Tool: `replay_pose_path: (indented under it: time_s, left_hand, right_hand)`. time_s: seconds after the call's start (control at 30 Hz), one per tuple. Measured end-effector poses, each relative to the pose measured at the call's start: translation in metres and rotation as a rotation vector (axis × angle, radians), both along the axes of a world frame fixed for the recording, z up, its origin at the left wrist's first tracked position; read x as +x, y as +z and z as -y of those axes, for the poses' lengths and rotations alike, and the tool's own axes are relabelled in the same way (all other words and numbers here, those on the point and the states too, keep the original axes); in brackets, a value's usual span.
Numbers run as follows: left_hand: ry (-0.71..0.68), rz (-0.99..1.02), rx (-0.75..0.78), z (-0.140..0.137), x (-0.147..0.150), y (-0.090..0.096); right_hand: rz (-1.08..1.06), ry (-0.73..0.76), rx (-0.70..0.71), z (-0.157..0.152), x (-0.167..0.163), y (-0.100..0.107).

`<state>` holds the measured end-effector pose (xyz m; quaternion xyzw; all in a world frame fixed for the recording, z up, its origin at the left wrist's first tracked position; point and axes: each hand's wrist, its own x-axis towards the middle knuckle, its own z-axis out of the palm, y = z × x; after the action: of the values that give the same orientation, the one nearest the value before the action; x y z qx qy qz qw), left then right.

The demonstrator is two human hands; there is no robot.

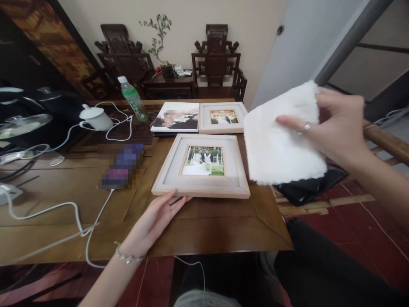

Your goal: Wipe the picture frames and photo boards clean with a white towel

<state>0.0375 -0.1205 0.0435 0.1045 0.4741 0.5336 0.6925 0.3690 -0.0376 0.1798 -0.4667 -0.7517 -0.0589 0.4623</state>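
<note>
A picture frame [238, 170] with a pale wide border and a wedding photo inside rests near the table's front edge, its near side slightly raised. My left hand [159, 217] grips that near side, thumb at the edge and fingers partly hidden underneath. Up to the right, my right hand [335, 119] pinches a white fluffy cloth [284, 145] between thumb and fingers. The cloth hangs spread out above the table's right edge, apart from the frame. Behind lie a second picture frame [204, 123] and, left of it, a large photo print or album [175, 108].
On the wooden table [217, 230] a phone [121, 166] charges by a white cable [99, 221] looping leftward. Farther back stand a green-labelled bottle [134, 100] and a lidded white cup [96, 118]. A black bag [303, 187] sits beyond the right edge.
</note>
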Motion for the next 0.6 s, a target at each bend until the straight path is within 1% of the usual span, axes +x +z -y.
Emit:
replay_pose_path:
  time_s: [0.07,0.13,0.2,0.23,0.27,0.3,0.33,0.37,0.4,0.43,0.47,0.5,0.53,0.57,0.6]
  left_hand:
    - [-0.053,0.042,0.011,0.005,-0.001,-0.001]
    - [-0.132,0.057,0.008,0.010,-0.006,0.000]
    - [-0.281,0.020,-0.020,0.014,-0.016,0.005]
    - [-0.380,-0.034,-0.034,0.015,-0.022,0.009]
    - [-0.480,-0.093,-0.040,0.015,-0.028,0.014]
    - [-0.544,-0.161,-0.038,0.013,-0.034,0.019]
    - [-0.555,-0.240,-0.003,0.009,-0.039,0.024]
    - [-0.537,-0.321,0.059,0.003,-0.043,0.030]
    - [-0.490,-0.404,0.156,-0.004,-0.046,0.034]
    - [-0.401,-0.506,0.262,-0.014,-0.047,0.037]
    - [-0.310,-0.610,0.329,-0.026,-0.047,0.039]
    - [-0.198,-0.727,0.372,-0.038,-0.046,0.038]
    - [-0.134,-0.855,0.419,-0.051,-0.044,0.035]
    - [-0.117,-0.997,0.483,-0.063,-0.042,0.030]
    - [-0.165,-1.139,0.556,-0.074,-0.039,0.024]
  right_hand:
    - [-0.029,0.048,-0.160,-0.003,-0.001,-0.004]
    - [-0.148,0.087,-0.339,-0.004,-0.002,-0.008]
    - [-0.294,0.119,-0.472,-0.006,-0.001,-0.011]
    - [-0.326,0.121,-0.493,-0.007,0.001,-0.011]
    - [-0.312,0.109,-0.477,-0.009,0.004,-0.010]
    - [-0.242,0.080,-0.428,-0.011,0.007,-0.009]
    - [-0.126,0.032,-0.351,-0.014,0.011,-0.008]
    - [0.015,-0.027,-0.259,-0.017,0.014,-0.007]
    - [0.154,-0.083,-0.168,-0.020,0.016,-0.008]
    - [0.273,-0.123,-0.097,-0.023,0.016,-0.011]
    - [0.362,-0.143,-0.060,-0.024,0.013,-0.016]
    - [0.426,-0.136,-0.064,-0.025,0.009,-0.024]
    - [0.477,-0.100,-0.098,-0.025,0.002,-0.033]
    - [0.526,-0.046,-0.152,-0.024,-0.006,-0.045]
    - [0.586,0.044,-0.225,-0.022,-0.015,-0.056]
